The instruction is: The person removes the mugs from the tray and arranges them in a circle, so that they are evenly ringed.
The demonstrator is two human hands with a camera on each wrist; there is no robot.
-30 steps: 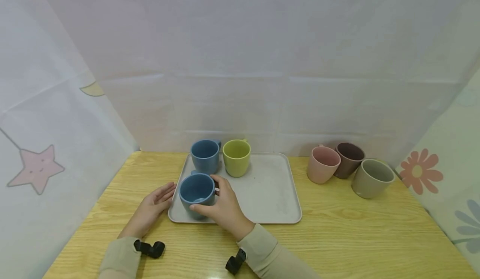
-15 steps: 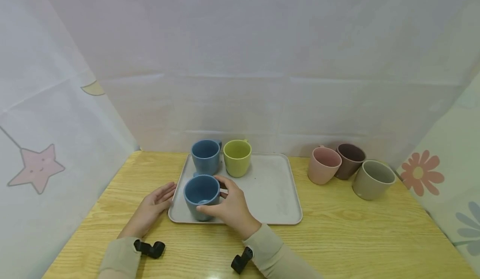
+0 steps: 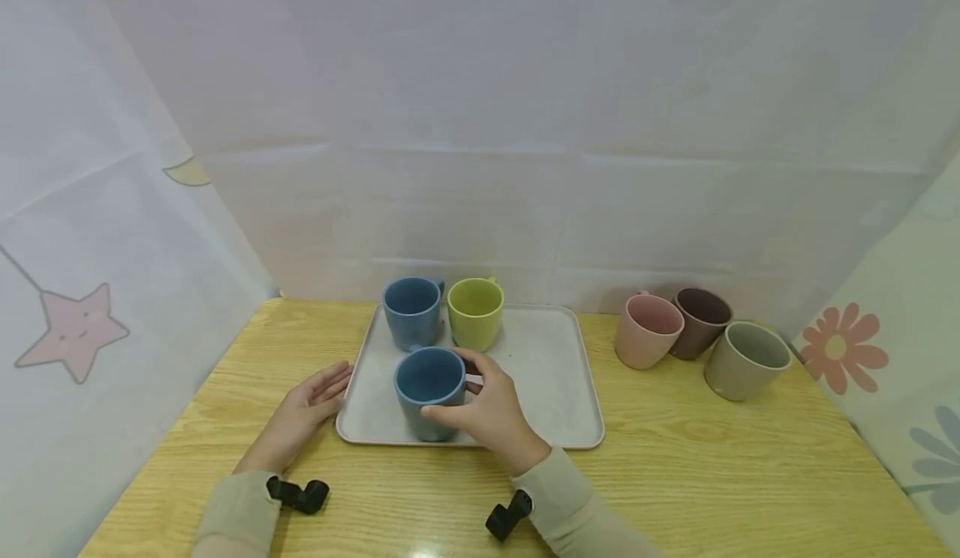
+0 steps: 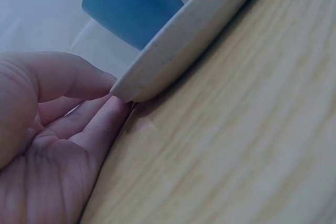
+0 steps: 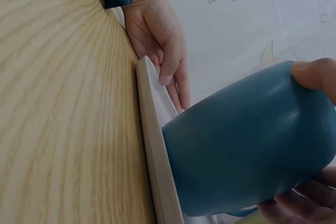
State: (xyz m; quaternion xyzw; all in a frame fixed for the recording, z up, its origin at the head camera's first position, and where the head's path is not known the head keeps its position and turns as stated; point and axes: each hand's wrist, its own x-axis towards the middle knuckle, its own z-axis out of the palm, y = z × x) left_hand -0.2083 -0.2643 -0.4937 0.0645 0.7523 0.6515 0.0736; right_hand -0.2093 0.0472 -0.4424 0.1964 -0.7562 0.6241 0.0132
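My right hand grips a blue mug from its right side, thumb at the near side and fingers round the back. Upright, the mug stands at the tray's front, its base close over the tray surface in the right wrist view. My left hand lies along the left edge of the light grey tray, its fingers fairly straight; in the left wrist view the thumb and fingertips touch the tray's corner. Behind the held mug, a second blue mug and a yellow-green mug stand side by side on the tray.
Right of the tray, a pink mug, a dark brown mug and a grey-green mug stand close together on the wooden table. A white sheet hangs behind the table.
My right hand has moved the blue mug to the right across the front of the tray. The left hand and the other mugs have stayed in place.
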